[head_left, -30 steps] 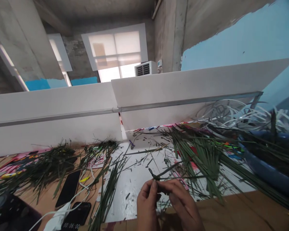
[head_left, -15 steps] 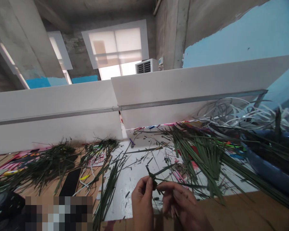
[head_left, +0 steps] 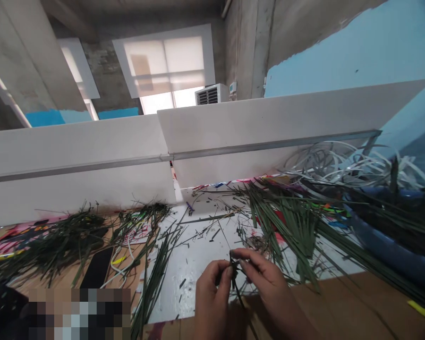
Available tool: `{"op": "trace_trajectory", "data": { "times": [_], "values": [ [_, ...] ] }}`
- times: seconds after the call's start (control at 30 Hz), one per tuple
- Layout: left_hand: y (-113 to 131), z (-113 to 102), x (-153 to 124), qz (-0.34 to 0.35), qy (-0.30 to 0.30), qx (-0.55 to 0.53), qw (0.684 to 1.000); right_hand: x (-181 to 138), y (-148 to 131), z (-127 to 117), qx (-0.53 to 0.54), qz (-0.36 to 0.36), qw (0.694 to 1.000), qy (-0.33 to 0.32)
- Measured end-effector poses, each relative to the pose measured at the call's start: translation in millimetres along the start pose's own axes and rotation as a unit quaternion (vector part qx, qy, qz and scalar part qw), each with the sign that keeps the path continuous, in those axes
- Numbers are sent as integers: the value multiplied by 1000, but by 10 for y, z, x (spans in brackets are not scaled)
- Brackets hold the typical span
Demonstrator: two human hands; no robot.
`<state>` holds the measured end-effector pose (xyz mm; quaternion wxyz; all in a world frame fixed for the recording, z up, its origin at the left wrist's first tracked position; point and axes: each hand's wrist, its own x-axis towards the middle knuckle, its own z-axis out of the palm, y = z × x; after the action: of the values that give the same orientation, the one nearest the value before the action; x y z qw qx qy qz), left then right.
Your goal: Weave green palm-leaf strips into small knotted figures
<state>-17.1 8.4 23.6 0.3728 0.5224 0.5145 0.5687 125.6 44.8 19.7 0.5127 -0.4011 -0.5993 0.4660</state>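
Between the thumb and bent fingers of my left hand [head_left: 212, 288] is a small knotted piece of dark green leaf strips [head_left: 234, 274]. My right hand [head_left: 267, 278] meets it from the right, its thumb and forefinger closed on a strip end at the top of the piece. A long leaf strip [head_left: 243, 302] trails from the piece down towards me. Both hands are above the front edge of the white tabletop; the fingers hide most of the knot.
Long green leaf blades [head_left: 286, 226] spread at right, beside a blue basin [head_left: 378, 250] and coiled white strapping [head_left: 340, 160]. Leaf scraps [head_left: 67, 231], a black phone [head_left: 97, 267] and a white cable [head_left: 129, 252] lie left. White panels [head_left: 269, 123] stand behind. Cardboard [head_left: 340, 302] lines the front.
My right hand has risen from below the piece to its top and now pinches a strip there. The strips that stuck out sideways have turned, one now hanging down. The view shifted slightly.
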Motion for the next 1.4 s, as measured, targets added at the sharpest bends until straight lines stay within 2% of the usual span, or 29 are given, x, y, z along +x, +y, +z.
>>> {"op": "trace_trajectory", "data": {
  "times": [0.23, 0.43, 0.6, 0.7, 0.8, 0.93, 1.07, 1.17, 1.4],
  "values": [
    [-16, 17, 9, -22, 2, -55, 998, -7, -51, -16, -31, -23, 999, -21],
    [-15, 48, 10, -44, 15, -101, 994, -35, -122, -26, -43, -18, 998, -28],
    [45, 33, 8, -68, 2, -110, 992, -28, -153, -56, -41, -9, 998, -46],
    [76, 25, 8, -71, -11, -86, 994, -8, -144, -72, -63, -10, 997, -34],
    [87, 27, -4, -47, -18, -31, 998, 13, -135, -79, -75, -31, 996, -20],
    [74, 41, -36, -16, -28, 37, 999, 28, -125, -97, -97, -57, 993, -32],
    [63, 66, -56, -2, -37, 53, 998, 31, -88, -104, -108, -73, 991, -25],
    [72, 75, -50, -17, -36, 48, 998, 29, -69, -83, -91, -53, 994, -19],
    [111, 41, -4, -54, -33, -11, 998, 21, -57, -55, 3, 33, 998, -58]
  ]
}}
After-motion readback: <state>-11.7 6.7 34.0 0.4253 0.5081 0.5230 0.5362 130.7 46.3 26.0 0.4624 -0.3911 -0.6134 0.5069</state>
